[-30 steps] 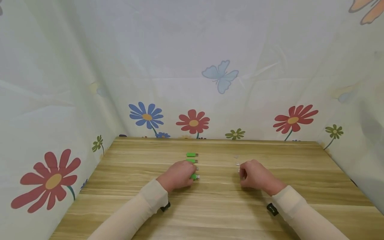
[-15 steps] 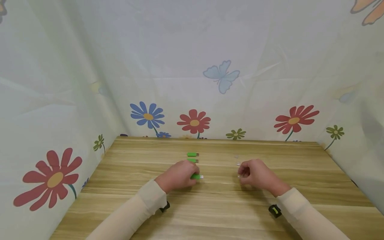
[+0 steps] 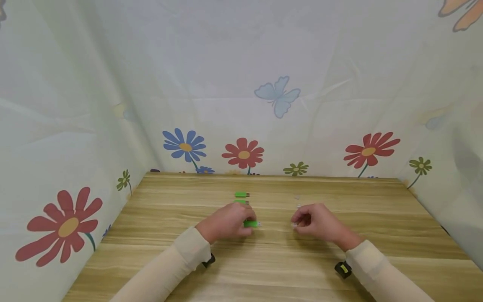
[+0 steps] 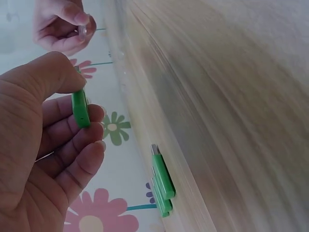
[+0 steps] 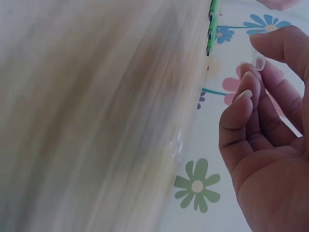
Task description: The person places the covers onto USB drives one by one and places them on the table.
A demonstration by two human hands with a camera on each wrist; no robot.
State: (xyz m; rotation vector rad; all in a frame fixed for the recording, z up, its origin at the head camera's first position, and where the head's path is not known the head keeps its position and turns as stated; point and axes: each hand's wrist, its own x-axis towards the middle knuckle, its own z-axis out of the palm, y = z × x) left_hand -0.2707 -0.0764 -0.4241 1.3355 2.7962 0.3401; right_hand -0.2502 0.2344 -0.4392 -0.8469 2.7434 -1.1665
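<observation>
Appears to be a small tabletop booth (image 3: 56, 117), identifiable by pale, creased sheeting (image 3: 211, 84) at the back and both sides, printed with large flowers (image 3: 243, 154) and a light blue butterfly (image 3: 279, 96), and by a wood-grain tabletop (image 3: 271, 268) set between; cannot be classified further as home, workshop, lab or office

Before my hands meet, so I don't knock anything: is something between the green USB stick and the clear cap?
Nothing visible: in the head view, only tabletop shows between the green USB stick in your left hand and the clear cap in your right hand. Other green sticks lie farther back.
</observation>
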